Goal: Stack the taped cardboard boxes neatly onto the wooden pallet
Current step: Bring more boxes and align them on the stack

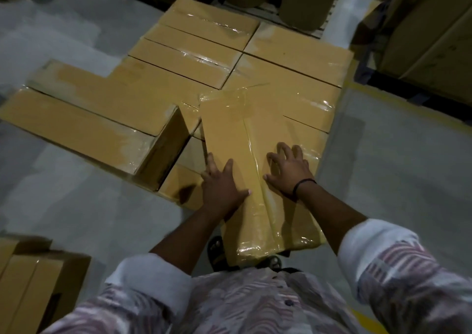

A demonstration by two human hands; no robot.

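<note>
A long taped cardboard box (242,139) lies lengthwise in front of me, its far end resting on the stack of taped boxes (194,58) and its near end sticking out toward my feet. My left hand (221,189) lies flat on the box's left half with the fingers spread near its left edge. My right hand (288,169) presses on the right half, fingers spread and slightly arched. The pallet itself is hidden under the boxes. A lower layer of boxes (181,184) shows in a gap left of the long box.
More cardboard boxes (30,277) stand at the lower left on the grey floor (383,167). Large cartons on racking (434,35) fill the upper right. Brown cylindrical shapes (301,4) stand behind the stack. A yellow floor line (362,87) runs beside the stack.
</note>
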